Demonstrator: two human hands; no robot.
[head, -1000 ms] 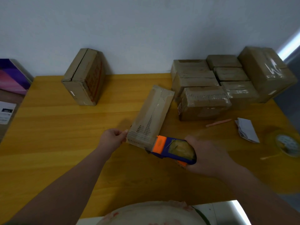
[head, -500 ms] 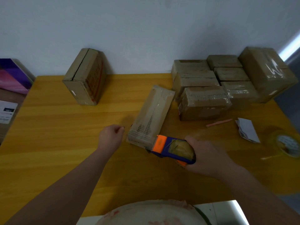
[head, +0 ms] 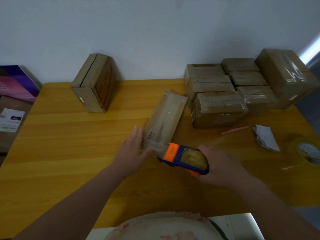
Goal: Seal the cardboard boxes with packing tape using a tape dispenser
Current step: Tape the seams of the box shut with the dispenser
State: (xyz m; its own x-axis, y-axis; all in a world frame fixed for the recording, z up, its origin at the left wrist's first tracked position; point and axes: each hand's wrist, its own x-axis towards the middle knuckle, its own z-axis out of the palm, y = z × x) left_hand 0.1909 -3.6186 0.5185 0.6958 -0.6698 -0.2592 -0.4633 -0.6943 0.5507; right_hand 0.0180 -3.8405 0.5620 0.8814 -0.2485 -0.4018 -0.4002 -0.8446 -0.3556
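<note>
A long flat cardboard box point(head: 164, 121) lies at an angle in the middle of the yellow table point(head: 69, 153). My right hand point(head: 223, 166) grips a blue and orange tape dispenser point(head: 186, 158), whose orange front end touches the box's near end. My left hand point(head: 134, 150) is flat with fingers spread, pressing against the near left corner of the box. An upright box point(head: 94, 83) stands at the back left. Several taped boxes point(head: 220, 108) are stacked at the back right.
A pink stick point(head: 234, 130) and a folded white paper point(head: 265, 140) lie right of the box. A roll of clear tape point(head: 309, 153) sits near the table's right edge. A purple package point(head: 15, 82) and a white box point(head: 10, 120) lie off the left edge.
My left hand left the box's corner, curled into a loose fist, then opened flat against the box's near left side. The dispenser and right hand have barely moved.
</note>
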